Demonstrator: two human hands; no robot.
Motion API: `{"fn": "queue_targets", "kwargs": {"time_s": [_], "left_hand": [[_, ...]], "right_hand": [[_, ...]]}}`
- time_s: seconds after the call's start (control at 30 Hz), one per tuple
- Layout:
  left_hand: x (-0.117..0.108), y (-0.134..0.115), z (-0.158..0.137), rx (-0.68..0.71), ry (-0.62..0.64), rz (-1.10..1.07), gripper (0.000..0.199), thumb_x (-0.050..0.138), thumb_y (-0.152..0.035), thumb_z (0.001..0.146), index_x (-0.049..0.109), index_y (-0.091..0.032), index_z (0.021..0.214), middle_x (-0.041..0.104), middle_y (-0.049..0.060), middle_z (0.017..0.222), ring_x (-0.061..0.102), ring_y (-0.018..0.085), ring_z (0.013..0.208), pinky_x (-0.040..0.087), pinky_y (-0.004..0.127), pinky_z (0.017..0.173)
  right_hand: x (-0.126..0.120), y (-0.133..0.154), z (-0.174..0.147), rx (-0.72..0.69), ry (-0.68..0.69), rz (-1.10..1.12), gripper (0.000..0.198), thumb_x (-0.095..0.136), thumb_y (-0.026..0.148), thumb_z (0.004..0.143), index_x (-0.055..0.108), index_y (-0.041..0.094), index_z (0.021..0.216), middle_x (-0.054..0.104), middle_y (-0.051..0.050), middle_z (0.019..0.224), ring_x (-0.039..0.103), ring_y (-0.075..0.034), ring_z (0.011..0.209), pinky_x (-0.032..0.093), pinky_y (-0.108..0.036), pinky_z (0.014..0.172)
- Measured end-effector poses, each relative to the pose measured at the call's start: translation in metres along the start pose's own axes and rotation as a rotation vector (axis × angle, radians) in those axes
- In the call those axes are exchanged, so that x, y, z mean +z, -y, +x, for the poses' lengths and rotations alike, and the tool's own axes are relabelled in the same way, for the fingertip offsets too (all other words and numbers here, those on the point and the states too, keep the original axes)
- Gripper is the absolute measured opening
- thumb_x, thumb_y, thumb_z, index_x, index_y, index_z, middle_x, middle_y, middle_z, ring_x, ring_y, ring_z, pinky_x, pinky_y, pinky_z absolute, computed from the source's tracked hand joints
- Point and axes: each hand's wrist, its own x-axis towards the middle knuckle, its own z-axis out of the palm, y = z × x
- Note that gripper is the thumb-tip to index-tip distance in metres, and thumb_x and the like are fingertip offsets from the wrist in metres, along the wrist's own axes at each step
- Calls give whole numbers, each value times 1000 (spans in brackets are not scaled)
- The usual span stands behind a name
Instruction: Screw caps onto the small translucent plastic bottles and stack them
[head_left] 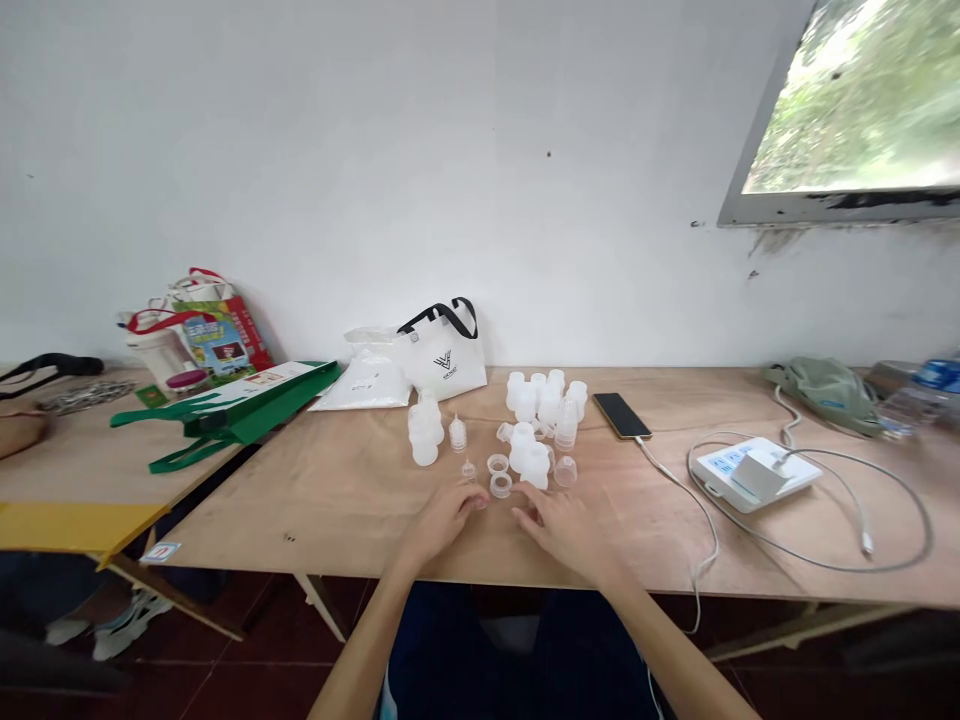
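My left hand [442, 518] rests at the table's front, fingers loosely bent and apart, just below a small clear pointed nozzle cap [469, 470]. Whether a fingertip touches the cap I cannot tell. My right hand [562, 525] lies palm down with its fingers spread, holding nothing, close to a translucent plastic ring [501, 485]. Another ring [497, 464] is directly behind that one. White plastic bottles [424, 430] stand at the left, beside a second nozzle cap [457, 434]. Several more white bottles [529, 455] and a clear cap [565, 471] are beyond my right hand.
A black phone [622, 415] lies right of the bottles, on a white cable. Further right are a power strip [754, 473] and a green cap [829, 395]. White bags [442, 350] lean against the wall; a green bag [240, 410] lies left. Another person's arm [21, 430] shows far left.
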Motion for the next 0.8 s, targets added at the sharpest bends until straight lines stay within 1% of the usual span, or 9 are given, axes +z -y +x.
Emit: {"fn": "queue_targets", "kwargs": {"time_s": [0.07, 0.17, 0.3, 0.37, 0.43, 0.5, 0.6, 0.7, 0.8], "left_hand": [[-1, -6, -2, -19, 22, -5, 24, 48, -28, 97, 71, -23, 102, 72, 4, 105, 65, 22, 98, 48, 33, 90], [-1, -19, -5, -29, 49, -74, 23, 54, -33, 95, 68, -25, 112, 72, 3, 112, 65, 22, 100, 49, 31, 89], [0, -28, -5, -8, 55, -131, 25, 44, -32, 100, 64, -26, 114, 71, 2, 113, 65, 21, 100, 49, 30, 89], [0, -28, -5, -44, 39, -109, 23, 42, -31, 100, 60, -26, 113, 71, 2, 106, 66, 20, 94, 49, 31, 86], [0, -25, -5, -90, 25, -87, 18, 44, -30, 99, 57, -25, 110, 71, 2, 99, 66, 21, 87, 50, 32, 82], [1, -22, -4, -107, 1, -95, 14, 46, -28, 97, 54, -24, 107, 71, 3, 99, 66, 21, 90, 50, 32, 82], [0, -19, -3, -101, -44, -142, 11, 50, -28, 94, 53, -24, 104, 71, 4, 102, 66, 22, 100, 49, 32, 85], [-4, -19, -3, -106, -60, -156, 12, 50, -30, 94, 58, -23, 98, 71, 2, 97, 66, 21, 93, 49, 32, 82], [-10, -24, -6, -106, -50, -174, 15, 51, -31, 93, 63, -22, 94, 71, 1, 90, 65, 20, 87, 48, 31, 79]], "right_hand": [[7, 2, 2, -9, 0, -2, 37, 49, 33, 101, 51, 26, 138, 75, -4, 93, 71, -26, 83, 45, -33, 68], [11, 2, 3, -68, -24, 29, 37, 53, 30, 99, 48, 29, 135, 72, -4, 117, 72, -25, 89, 49, -33, 72], [17, 1, 5, -56, -47, 14, 31, 53, 27, 98, 50, 27, 129, 69, -5, 121, 72, -23, 86, 52, -33, 70], [23, 1, 6, -58, -86, -31, 37, 52, 24, 97, 48, 25, 134, 65, -8, 131, 71, -25, 96, 55, -34, 70], [31, 2, 7, -88, -137, -92, 44, 52, 21, 96, 47, 25, 140, 53, -11, 148, 66, -27, 112, 57, -34, 72], [39, 3, 8, -115, -168, -156, 48, 51, 19, 96, 45, 25, 144, 44, -11, 157, 61, -28, 122, 59, -34, 74], [45, 3, 8, -119, -184, -226, 44, 50, 22, 98, 49, 23, 142, 51, -10, 152, 60, -29, 121, 60, -37, 75], [45, 4, 8, -154, -188, -215, 37, 50, 20, 99, 55, 23, 135, 61, -8, 142, 61, -26, 118, 60, -35, 78], [48, 5, 8, -160, -204, -185, 31, 51, 19, 98, 58, 22, 128, 65, -9, 134, 62, -24, 117, 60, -34, 79]]}}
